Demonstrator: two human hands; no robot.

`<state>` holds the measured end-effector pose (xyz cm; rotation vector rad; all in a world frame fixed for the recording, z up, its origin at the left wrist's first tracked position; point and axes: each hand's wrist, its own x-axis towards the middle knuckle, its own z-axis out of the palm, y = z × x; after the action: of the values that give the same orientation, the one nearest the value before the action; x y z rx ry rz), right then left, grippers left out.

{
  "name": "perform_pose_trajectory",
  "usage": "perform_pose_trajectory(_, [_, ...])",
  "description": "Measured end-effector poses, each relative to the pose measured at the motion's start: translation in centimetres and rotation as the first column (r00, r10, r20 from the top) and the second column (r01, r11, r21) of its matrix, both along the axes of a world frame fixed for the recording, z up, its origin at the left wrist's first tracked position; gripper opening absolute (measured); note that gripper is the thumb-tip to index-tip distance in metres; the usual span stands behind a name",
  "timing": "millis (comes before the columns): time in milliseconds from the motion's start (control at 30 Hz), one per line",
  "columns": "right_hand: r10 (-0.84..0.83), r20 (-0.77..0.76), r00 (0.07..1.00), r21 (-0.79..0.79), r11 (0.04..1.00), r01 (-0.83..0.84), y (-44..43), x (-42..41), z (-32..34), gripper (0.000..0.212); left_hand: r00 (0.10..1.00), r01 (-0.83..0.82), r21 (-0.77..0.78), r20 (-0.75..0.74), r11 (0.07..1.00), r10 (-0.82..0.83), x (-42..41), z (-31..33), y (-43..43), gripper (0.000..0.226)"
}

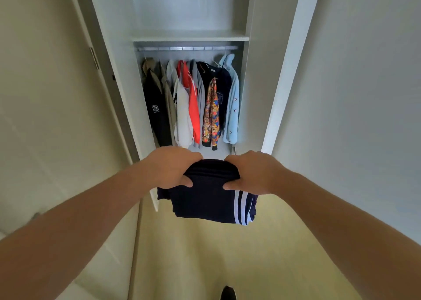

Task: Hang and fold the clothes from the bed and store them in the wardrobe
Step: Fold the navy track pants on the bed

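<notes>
We hold a folded navy garment [202,201] with white stripes up in front of the open wardrobe [189,8]. Our left hand [173,169] and right hand [252,172] each have a closed grip on its top fold, thumbs pressed on the near face, fingers curled over the far side. Behind it, jackets and shirts [189,103] hang from the rail [186,48], under a shelf [189,37].

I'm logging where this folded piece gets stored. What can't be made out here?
Head view:
- Lower part of the wardrobe: hidden behind the left hand, right hand and folded navy garment.
- Garment type: folding hides its shape.
- Both hands' fingers: tucked beneath the garment.
- Upper compartment: cut by the top edge.
- Dark object at the bottom edge: cut off.
</notes>
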<state>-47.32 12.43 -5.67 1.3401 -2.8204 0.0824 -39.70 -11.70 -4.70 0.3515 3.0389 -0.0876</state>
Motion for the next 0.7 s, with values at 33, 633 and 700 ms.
perform_pose_trajectory(33, [0.021,-0.013,1.000,-0.009,1.000,-0.022,-0.7,-2.6,0.4,0.041,1.000,-0.011,-0.004,-0.019,1.000,0.011,-2.1,0.6,-0.6,0.050])
perform_pose_trajectory(633, [0.336,-0.032,0.941,-0.059,0.940,-0.337,-15.1,-41.2,12.7,0.054,0.965,-0.253,0.039,-0.066,0.967,0.255,-34.1,12.2,-12.5,0.041])
perform_pose_trajectory(700, [0.355,-0.046,0.934,-0.069,0.931,-0.358,-17.3,-45.0,13.6,0.056,0.963,-0.256,0.043,-0.076,0.966,0.258,-37.4,12.9,-14.5,0.037])
